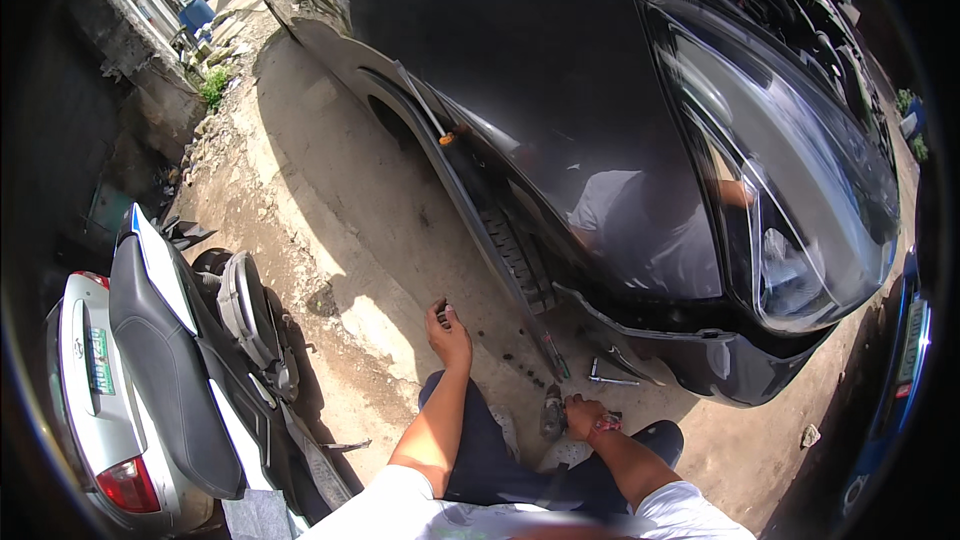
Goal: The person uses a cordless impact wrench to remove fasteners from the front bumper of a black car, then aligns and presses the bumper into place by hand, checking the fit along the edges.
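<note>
My left hand [450,332] is raised over the concrete beside the car, its fingers curled in around something small and dark that I cannot make out. Low in front of me, my right hand [583,416] is closed at the grip of a grey cordless power tool [552,414], which looks like a drill or impact driver. Close by on the ground are a screwdriver [556,356] with a red and green handle and a silver ratchet wrench [612,376]. Several small dark fasteners [534,380] lie scattered between my hands. Ahead is the black car [520,50], with its tire [510,255] partly visible.
An orange-handled screwdriver [446,139] rests at the car's lower edge. A motorcycle [170,340] and a silver car [105,380] stand on the left. Another tool [347,446] lies near the motorcycle. At the right is a blue vehicle [905,370]. Rubble [205,155] lines the wall.
</note>
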### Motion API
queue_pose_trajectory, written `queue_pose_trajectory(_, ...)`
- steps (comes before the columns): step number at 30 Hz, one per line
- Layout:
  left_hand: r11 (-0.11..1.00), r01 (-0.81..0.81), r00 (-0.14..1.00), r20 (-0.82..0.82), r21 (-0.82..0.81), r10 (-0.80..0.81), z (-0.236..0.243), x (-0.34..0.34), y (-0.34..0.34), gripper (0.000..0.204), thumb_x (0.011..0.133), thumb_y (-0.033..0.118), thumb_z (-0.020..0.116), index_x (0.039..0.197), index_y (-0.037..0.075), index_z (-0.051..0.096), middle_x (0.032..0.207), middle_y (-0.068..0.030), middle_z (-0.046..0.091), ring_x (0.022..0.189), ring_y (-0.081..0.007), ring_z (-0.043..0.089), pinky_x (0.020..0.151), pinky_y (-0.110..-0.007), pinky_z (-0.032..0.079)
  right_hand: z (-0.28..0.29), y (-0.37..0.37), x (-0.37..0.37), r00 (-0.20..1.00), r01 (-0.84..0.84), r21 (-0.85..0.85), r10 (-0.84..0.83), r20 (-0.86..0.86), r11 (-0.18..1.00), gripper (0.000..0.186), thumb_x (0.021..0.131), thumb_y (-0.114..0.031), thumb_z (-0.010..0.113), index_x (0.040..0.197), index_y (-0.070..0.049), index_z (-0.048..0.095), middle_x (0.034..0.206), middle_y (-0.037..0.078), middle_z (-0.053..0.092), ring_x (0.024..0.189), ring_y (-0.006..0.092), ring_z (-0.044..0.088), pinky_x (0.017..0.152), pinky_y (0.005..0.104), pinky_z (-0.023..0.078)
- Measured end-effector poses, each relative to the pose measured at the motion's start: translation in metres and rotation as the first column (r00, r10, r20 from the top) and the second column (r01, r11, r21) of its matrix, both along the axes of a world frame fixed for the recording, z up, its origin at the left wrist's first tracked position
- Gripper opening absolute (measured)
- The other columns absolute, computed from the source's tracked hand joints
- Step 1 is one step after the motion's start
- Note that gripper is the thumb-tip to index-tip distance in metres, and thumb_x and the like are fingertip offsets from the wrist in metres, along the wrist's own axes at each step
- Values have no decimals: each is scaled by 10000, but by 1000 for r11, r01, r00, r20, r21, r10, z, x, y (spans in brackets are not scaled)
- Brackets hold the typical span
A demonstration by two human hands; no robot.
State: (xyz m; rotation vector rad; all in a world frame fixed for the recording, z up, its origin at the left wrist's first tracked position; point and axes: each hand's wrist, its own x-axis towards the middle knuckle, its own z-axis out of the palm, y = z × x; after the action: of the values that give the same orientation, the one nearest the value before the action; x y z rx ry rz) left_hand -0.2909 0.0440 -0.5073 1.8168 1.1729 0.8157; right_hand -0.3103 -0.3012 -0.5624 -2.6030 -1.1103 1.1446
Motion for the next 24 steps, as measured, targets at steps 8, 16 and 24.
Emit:
queue_pose_trajectory(8,993,-67,988,147,101,52,241,20,52,274,1073,204,626,1261,14,688,1176,-109,712,1017,-197,672,874,-342,542,208,-3,-2,978,132,4,-129,-165,991,465,787,-208,702,1200,-3,649,1085,239,766,1026,405,751,898,508,604)
queue_pose_trajectory(16,843,255,875,259,473,-410,528,211,183,236,1047,244,707,1201,76,768,1080,-56,773,1014,-147,708,940,-320,540,309,-49,-22,923,319,-224,-356,-149,921,564,791,-331,749,1253,-32,630,1143,213,768,1075,389,749,931,479,609)
queue_pose_trajectory(24,535,379,833,-27,755,-552,603,358,281,356,1011,342,679,1259,103,768,1256,-152,752,1215,-325,689,1061,-420,515,362,-62,-97,728,607,-483,-685,19,631,499,782,-312,769,1193,-45,673,1092,242,767,1056,409,742,923,496,604)
